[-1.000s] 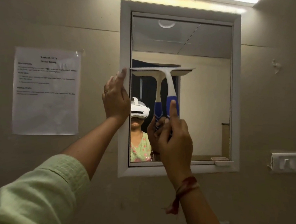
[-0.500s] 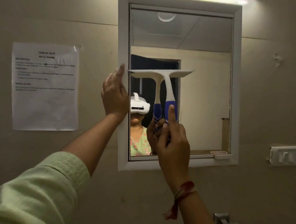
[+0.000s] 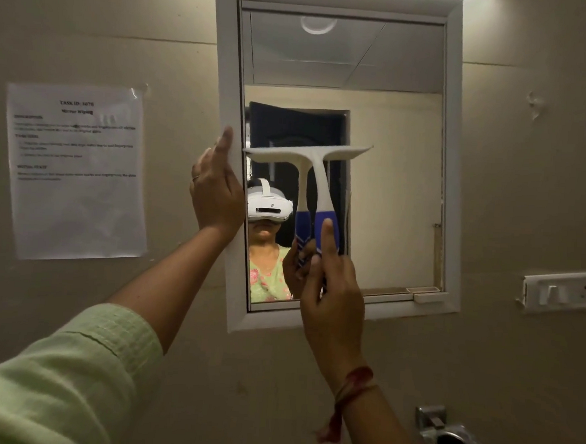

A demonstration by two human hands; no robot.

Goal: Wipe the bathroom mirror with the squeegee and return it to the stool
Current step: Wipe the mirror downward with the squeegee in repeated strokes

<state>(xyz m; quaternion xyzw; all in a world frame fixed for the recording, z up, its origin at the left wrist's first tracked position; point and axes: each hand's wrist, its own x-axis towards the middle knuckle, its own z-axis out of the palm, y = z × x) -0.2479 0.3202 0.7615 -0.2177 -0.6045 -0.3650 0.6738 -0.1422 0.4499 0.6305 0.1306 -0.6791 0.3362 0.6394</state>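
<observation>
Right hand point(image 3: 331, 303) has its fingers wrapped round the squeegee point(image 3: 318, 175) at the blue handle, with the index finger laid straight up along it. The blade sits above the grip, against the mirror point(image 3: 389, 193) about halfway up, reaching the glass's left edge. Left hand point(image 3: 217, 196) is up and left of the grip, fingers straight, flat on the white frame point(image 3: 230, 80), holding nothing. Further left there's a printed sheet point(image 3: 77, 171) on the wall, and a switch plate point(image 3: 562, 289) off to the right.
</observation>
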